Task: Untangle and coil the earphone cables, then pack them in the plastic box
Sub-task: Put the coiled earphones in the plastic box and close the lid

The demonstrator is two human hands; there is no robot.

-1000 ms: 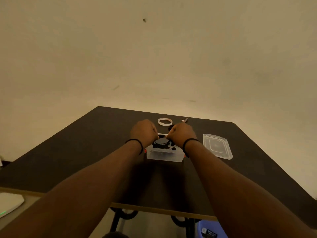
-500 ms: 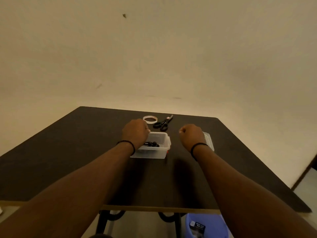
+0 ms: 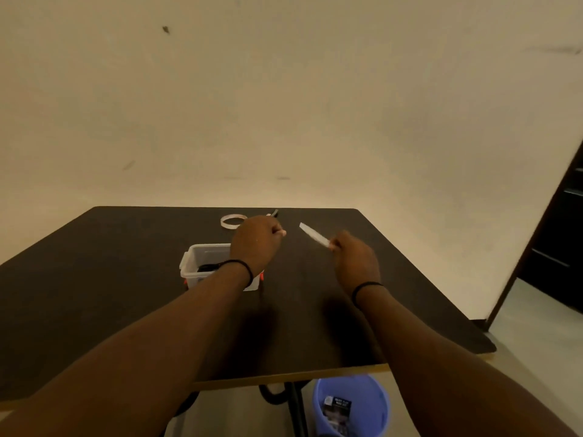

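The clear plastic box [image 3: 202,258] stands on the dark table [image 3: 94,279] with coiled black earphone cables [image 3: 209,267] lying inside it. My left hand [image 3: 257,239] hovers over the box's far right corner, fingers curled, with nothing visible in it. To the right, my right hand [image 3: 355,257] grips the clear box lid [image 3: 314,236] by one end and holds it raised above the table, seen almost edge-on and tilted toward my left hand. My left forearm hides the box's right side.
A roll of clear tape [image 3: 232,221] lies at the far edge of the table, with black scissors [image 3: 273,212] beside it, mostly hidden by my left hand. A blue bin [image 3: 350,405] stands on the floor under the table's near edge. A dark door is at far right.
My right hand has picked the lid up off the table on the right and lifted it. My left hand has left the box and risen. The view has swung to the right.
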